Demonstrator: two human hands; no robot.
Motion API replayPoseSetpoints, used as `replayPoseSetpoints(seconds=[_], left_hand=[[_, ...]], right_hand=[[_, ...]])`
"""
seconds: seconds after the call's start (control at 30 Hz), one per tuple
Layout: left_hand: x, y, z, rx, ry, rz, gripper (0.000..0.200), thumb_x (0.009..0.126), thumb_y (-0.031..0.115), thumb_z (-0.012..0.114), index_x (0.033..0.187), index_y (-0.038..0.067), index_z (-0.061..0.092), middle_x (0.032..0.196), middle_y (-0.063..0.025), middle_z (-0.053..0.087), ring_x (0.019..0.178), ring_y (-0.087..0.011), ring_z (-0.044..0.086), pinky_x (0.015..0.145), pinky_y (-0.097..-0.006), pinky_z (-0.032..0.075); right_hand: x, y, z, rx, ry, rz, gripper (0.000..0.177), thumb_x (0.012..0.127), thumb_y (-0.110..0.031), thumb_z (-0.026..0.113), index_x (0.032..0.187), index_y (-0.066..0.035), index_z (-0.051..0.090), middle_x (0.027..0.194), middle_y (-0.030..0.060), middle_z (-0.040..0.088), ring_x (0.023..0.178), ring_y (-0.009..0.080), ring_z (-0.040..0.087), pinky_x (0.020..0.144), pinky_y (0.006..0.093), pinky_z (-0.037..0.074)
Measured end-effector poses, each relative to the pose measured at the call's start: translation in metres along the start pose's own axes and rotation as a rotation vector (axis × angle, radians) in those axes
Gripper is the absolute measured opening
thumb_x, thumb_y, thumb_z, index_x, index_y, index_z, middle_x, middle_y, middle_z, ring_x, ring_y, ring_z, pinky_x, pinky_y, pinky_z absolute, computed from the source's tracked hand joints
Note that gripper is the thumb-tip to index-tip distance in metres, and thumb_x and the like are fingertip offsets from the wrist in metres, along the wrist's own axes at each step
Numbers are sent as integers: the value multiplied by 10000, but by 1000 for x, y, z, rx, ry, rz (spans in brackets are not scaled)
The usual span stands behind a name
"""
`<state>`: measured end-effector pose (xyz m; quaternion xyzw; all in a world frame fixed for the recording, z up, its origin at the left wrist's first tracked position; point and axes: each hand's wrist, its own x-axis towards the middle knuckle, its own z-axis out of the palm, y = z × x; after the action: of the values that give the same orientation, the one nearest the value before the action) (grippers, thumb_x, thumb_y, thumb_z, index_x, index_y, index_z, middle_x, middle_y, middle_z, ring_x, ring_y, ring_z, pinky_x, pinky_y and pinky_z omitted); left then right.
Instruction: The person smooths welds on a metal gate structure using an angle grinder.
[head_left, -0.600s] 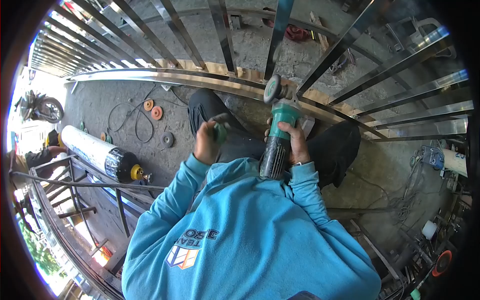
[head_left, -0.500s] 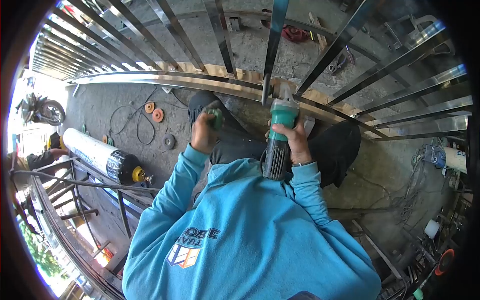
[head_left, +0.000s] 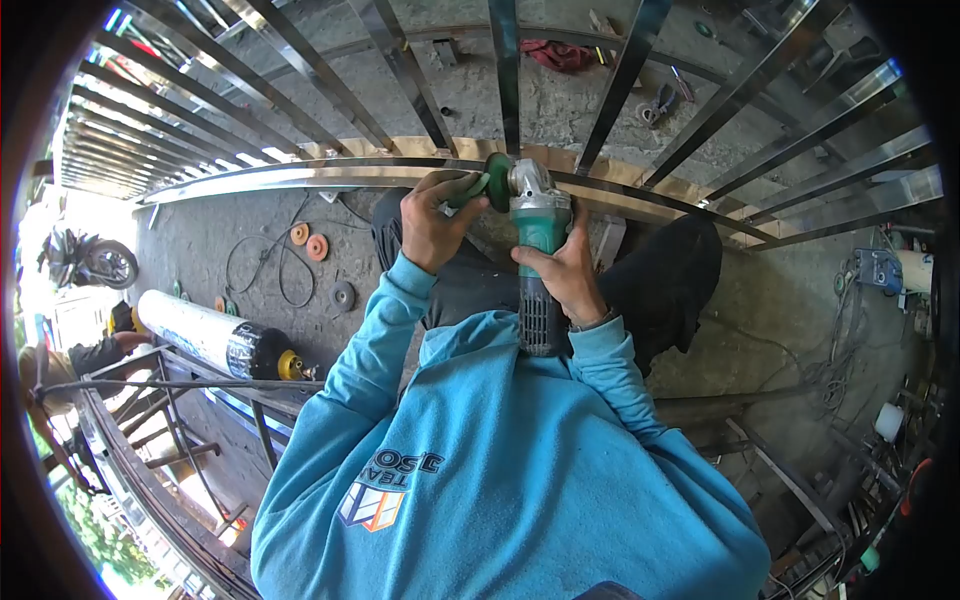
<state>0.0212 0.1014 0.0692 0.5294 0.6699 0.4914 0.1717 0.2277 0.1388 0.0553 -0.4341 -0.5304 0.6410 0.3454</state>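
My right hand wraps round the teal body of an angle grinder, held upright in front of my chest with its metal head away from me. A round green wheel sits edge-on at the left side of that head. My left hand is closed on a green block, like a bar of polishing compound, its end right at the wheel's face. Fingers partly cover the block. Just beyond both hands runs the lower rail of a shiny metal railing.
Upright metal bars fan out beyond the rail. On the floor to the left lie a cable, orange discs, a grey disc and a gas cylinder. Another person's arm shows at far left. A red cloth lies beyond the bars.
My left hand has moved up and right, bringing the green block from beside the grinder to its wheel. The grinder has shifted slightly left, and the wheel now looks green.
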Motion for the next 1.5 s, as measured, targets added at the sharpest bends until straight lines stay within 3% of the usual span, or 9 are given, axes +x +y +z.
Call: replayPoseSetpoints(seconds=[0.47, 0.67, 0.73, 0.8, 0.9, 1.03, 1.23, 1.43, 1.5], left_hand=[[-22, 1, 0, 44, -279, 192, 312, 772, 75, 801, 1079, 38, 755, 995, -147, 678, 901, -325, 696, 786, -392, 575], [-75, -10, -2, 28, -173, -118, 239, 905, 153, 733, 1100, 15, 724, 1044, -164, 741, 880, -249, 736, 794, -351, 574], [-95, -54, -13, -489, -157, -565, 358, 997, 169, 623, 1291, -35, 616, 1172, -153, 709, 1067, -217, 690, 912, -331, 558], [-102, -84, -24, -776, -91, -746, 379, 1028, 174, 557, 1351, -23, 554, 1235, -137, 666, 1124, -225, 658, 976, -357, 529], [-101, -61, -24, -1078, -71, -994, 343, 1033, 314, 532, 1202, 30, 629, 1006, -73, 674, 882, -181, 627, 793, -324, 492], [-116, -51, -8, -993, -328, -967, 364, 1017, 379, 551, 1116, 39, 632, 907, -36, 632, 786, -154, 565, 718, -300, 450], [-101, 54, 8, -278, -528, -168, 832, 761, 645, 787, 1228, -13, 584, 816, -70, 588, 717, -152, 539, 632, -319, 453], [-82, 27, -19, 124, -632, 547, 917, 760, 703, 739, 1266, -53, 619, 807, -143, 601, 678, -258, 554, 629, -398, 455], [-87, 18, -25, 171, -631, 555, 879, 782, 679, 729, 1266, -48, 629, 751, -130, 545, 628, -297, 502, 601, -445, 418]], right_hand=[[2, 11, -3, -23, -9, 55, 947, 701, -2, 844, 1460, -9, 277, 1312, 130, 511, 1144, 233, 557, 964, 359, 497], [-4, 19, -6, 110, -65, 279, 313, 716, -132, 845, 955, -58, 659, 840, 41, 651, 703, 136, 626, 615, 328, 521], [-2, 33, -3, 273, -54, 325, 561, 676, -194, 864, 1128, -12, 586, 980, 121, 646, 824, 190, 640, 686, 367, 537], [6, 23, 7, 210, 121, 352, 1048, 630, -178, 864, 1459, -1, 248, 1249, 194, 527, 1100, 300, 580, 881, 408, 532], [9, 23, 5, 193, 135, 303, 1223, 639, -155, 849, 1563, 2, 64, 1368, 239, 468, 1264, 348, 502, 1027, 419, 465], [-4, 21, 2, 283, 118, 302, 1195, 638, -138, 848, 1557, 4, 97, 1363, 231, 478, 1256, 340, 504, 1042, 418, 448], [-3, 16, 8, 314, 151, 303, 1108, 662, -125, 847, 1534, -17, 171, 1316, 232, 500, 1198, 329, 536, 966, 425, 494], [0, 14, 19, 439, 134, 414, 1039, 685, -136, 846, 1510, -46, 221, 1269, 220, 520, 1167, 304, 550, 929, 416, 508], [1, 14, 24, 455, 115, 415, 1030, 691, -136, 843, 1510, -45, 225, 1279, 209, 515, 1164, 298, 548, 930, 413, 507]])
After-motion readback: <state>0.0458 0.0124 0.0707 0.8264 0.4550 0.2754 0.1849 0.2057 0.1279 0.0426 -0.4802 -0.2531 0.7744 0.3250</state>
